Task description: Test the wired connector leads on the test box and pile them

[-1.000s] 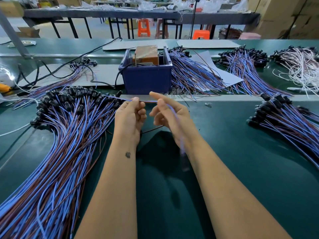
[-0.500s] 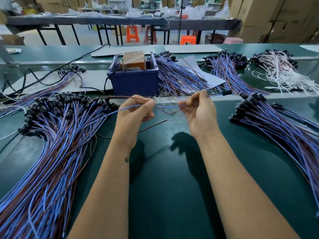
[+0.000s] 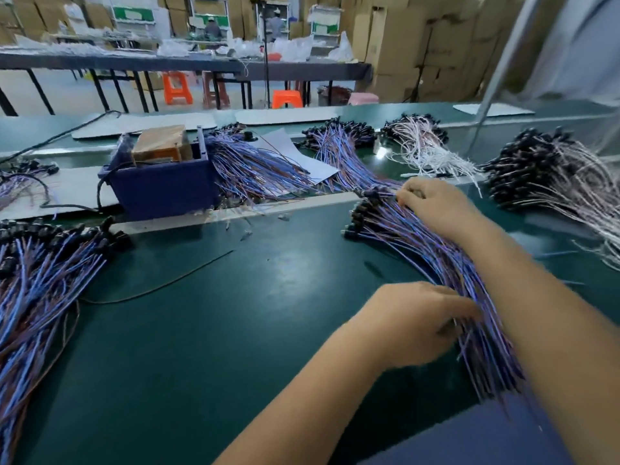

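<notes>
1. Where the dark green matte worktop [image 3: 235, 330] runs wide under both forearms, a pale strip crosses it behind the hands, and beyond that stand long dark tables, orange plastic stools [image 3: 177, 87] and stacked brown cardboard cartons [image 3: 419, 45] against the far wall.
2. Behind the strip sits the dark blue plastic bin holding the tan, boxy test box [image 3: 161, 147], with a black cable [image 3: 100, 196] trailing from its left side.
3. Thin blue-and-brown insulated leads with black moulded connectors lie in fanned bundles: a large pile at the left edge [image 3: 43, 290], a pile on the right under the hands [image 3: 436, 256], and more beyond the bin [image 3: 255, 169]. Further right are white-wired bundles [image 3: 432, 152] (their connectors are black too). A white paper sheet [image 3: 295, 156] lies under the far leads.
4. The right hand [image 3: 439, 209] rests at the connector end of the right pile, fingers bent down onto the wires near the black plugs; motion blur hides whether its grip closes round a single lead, so I cannot tell.
5. The left hand [image 3: 412, 327] lies against the pile's loose tail end, its fingers curled and its thumb pressed into the strands, its grip pinching wires there.
6. One loose brown wire [image 3: 167, 283] curves alone across the worktop between the two near piles.
</notes>
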`<state>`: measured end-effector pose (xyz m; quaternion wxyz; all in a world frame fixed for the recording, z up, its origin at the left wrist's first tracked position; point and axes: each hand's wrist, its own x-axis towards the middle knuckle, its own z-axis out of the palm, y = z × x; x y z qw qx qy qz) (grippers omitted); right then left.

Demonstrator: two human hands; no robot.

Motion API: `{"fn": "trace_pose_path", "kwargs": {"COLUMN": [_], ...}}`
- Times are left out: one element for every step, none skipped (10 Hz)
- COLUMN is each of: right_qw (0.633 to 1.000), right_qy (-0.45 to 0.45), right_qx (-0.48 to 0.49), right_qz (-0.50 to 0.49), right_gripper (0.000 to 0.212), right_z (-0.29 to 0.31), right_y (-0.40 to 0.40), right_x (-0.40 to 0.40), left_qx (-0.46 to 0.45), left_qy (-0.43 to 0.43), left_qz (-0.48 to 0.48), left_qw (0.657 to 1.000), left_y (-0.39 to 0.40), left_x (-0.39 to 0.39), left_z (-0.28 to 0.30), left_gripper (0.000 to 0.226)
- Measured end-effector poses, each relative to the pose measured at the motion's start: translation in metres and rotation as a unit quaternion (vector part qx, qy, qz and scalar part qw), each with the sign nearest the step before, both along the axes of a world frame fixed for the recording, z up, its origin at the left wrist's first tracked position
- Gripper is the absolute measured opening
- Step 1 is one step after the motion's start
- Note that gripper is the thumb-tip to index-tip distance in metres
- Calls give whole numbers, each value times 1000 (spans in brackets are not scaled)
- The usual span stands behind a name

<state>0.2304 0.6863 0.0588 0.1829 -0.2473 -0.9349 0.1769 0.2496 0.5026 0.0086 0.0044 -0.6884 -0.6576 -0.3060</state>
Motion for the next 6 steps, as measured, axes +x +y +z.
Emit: {"fn": "trace_pose_path", "kwargs": {"right_qw": [999,997,990,994,991,990], "right_qy": [13,-47,-128,-96,-101,-64], "right_qx": [49,65,51,39,58,64], "right_qz": [-8,-6,-18,-40,-71,-106], "right_gripper": [22,14,28,33,35,32], "right_z": [4,-11,-35,-53,-56,-46], "right_y": [18,35,41,39,31,23], "right_x": [17,22,21,17,15,11], "left_qx": [-19,-28,-43,-67,-73,-60], "left_qy": [-3,-11,-40,-66,-94,-156], "left_qz": [-8,-13,-4,23,65,115], "left_qw": [1000,999,998,995,991,979], "left_y": [14,15,6,-5,-15,-35], "left_x": [14,16,7,-12,-27,-50], "left_z": [5,1,-7,-16,-19,-26], "left_gripper": [47,41,38,35,28,21]}}
